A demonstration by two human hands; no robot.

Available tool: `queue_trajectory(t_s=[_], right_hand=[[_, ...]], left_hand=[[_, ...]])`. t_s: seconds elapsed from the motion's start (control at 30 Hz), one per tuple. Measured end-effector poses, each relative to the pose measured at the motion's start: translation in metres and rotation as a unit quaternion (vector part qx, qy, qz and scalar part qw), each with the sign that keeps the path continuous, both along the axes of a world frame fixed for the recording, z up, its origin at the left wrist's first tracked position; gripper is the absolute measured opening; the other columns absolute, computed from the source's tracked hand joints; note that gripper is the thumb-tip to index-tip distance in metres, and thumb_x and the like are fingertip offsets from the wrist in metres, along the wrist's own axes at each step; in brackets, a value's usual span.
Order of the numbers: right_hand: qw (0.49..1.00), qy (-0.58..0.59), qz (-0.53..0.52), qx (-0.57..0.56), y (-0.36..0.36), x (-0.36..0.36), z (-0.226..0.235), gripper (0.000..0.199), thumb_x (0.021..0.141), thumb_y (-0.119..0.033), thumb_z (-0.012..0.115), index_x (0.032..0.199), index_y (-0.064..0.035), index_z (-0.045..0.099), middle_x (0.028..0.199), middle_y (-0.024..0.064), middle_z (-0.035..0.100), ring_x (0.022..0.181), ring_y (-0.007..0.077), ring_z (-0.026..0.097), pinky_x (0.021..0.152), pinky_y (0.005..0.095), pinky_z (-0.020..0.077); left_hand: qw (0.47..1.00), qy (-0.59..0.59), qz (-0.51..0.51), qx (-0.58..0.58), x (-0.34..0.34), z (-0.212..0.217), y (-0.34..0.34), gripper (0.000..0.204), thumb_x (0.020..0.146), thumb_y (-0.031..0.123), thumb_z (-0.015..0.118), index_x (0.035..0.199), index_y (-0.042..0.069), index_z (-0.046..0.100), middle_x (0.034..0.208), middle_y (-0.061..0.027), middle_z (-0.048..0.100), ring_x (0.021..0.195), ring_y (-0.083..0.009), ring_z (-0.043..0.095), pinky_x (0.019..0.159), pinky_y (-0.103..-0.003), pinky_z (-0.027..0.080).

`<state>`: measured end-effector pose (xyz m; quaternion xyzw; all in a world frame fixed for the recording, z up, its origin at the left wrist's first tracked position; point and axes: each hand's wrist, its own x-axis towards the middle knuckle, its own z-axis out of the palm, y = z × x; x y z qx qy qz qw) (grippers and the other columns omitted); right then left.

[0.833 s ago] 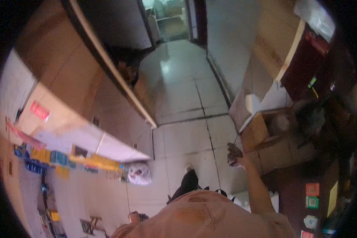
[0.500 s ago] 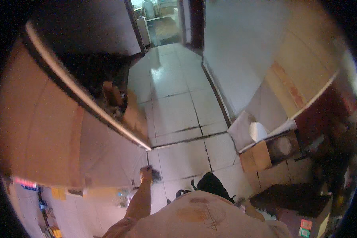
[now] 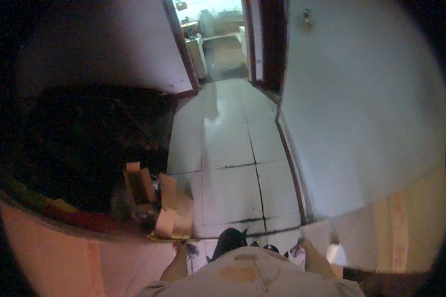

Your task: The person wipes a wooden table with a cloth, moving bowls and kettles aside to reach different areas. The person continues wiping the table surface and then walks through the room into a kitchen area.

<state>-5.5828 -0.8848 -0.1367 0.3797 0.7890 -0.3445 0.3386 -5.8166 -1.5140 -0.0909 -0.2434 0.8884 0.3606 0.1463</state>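
Observation:
My left hand [image 3: 180, 246] hangs low beside my body, its fingers curled next to a small dark, blurred object [image 3: 192, 249] that I cannot make out. On the other side hangs my right hand [image 3: 306, 245], closed at a small dark object [image 3: 296, 250] too blurred to name. Between the hands are my light, stained shirt [image 3: 248, 272] and a black shoe [image 3: 231, 240] on the tiled floor.
Pale tiles [image 3: 228, 143] lead to a bright doorway [image 3: 213, 39]. Open cardboard boxes [image 3: 166, 222] stand on the left beside a dark heap [image 3: 84, 143]. A pale wall panel [image 3: 362, 114] runs along the right.
My view has moved forward toward the bright doorway; the cardboard boxes are now closer. My right hand has come into plain view, and my left still hangs at my side.

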Motion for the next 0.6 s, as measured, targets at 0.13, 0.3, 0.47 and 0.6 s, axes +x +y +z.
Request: queue_trajectory(t_s=[0.13, 0.3, 0.47, 0.6], right_hand=[[0.949, 0.264, -0.134, -0.11, 0.071, -0.247, 0.022, 0.022, 0.076, -0.003, 0.071, 0.096, 0.0052, 0.067, 0.088, 0.0185, 0.07, 0.079, 0.0218, 0.069, 0.071, 0.0395, 0.0579], [0.894, 0.383, -0.143, -0.182, 0.107, -0.458, 0.035, 0.037, 0.079, -0.004, 0.067, 0.115, 0.0026, 0.06, 0.099, 0.0153, 0.069, 0.083, 0.025, 0.068, 0.07, 0.0408, 0.0569], [0.882, 0.315, -0.251, -0.244, 0.087, -0.539, -0.015, 0.061, 0.078, 0.006, 0.066, 0.137, 0.0003, 0.051, 0.104, 0.012, 0.067, 0.084, 0.0246, 0.065, 0.063, 0.0382, 0.0554], [0.999, -0.006, -0.049, -0.021, 0.077, -0.548, -0.032, 0.052, 0.079, 0.0, 0.068, 0.13, -0.0033, 0.056, 0.092, 0.0147, 0.069, 0.073, 0.0276, 0.065, 0.059, 0.0402, 0.0536]], left_hand=[[0.993, -0.053, 0.066, -0.084, -0.045, 0.013, -0.022, 0.038, 0.087, 0.03, 0.066, 0.115, 0.005, 0.064, 0.117, -0.017, 0.065, 0.105, -0.032, 0.062, 0.095, -0.042, 0.047], [0.982, -0.099, 0.064, -0.148, -0.203, 0.012, -0.013, 0.037, 0.086, 0.028, 0.067, 0.116, 0.006, 0.065, 0.117, -0.0161, 0.066, 0.104, -0.0322, 0.063, 0.094, -0.042, 0.048], [0.997, -0.054, -0.004, -0.048, -0.495, -0.008, 0.049, 0.037, 0.085, 0.026, 0.068, 0.117, 0.007, 0.066, 0.116, -0.0152, 0.067, 0.104, -0.0324, 0.064, 0.093, -0.042, 0.049], [0.991, 0.041, -0.076, 0.102, -0.753, -0.018, 0.192, 0.037, 0.085, 0.025, 0.069, 0.118, 0.008, 0.067, 0.116, -0.0145, 0.067, 0.103, -0.0326, 0.064, 0.093, -0.042, 0.05]])
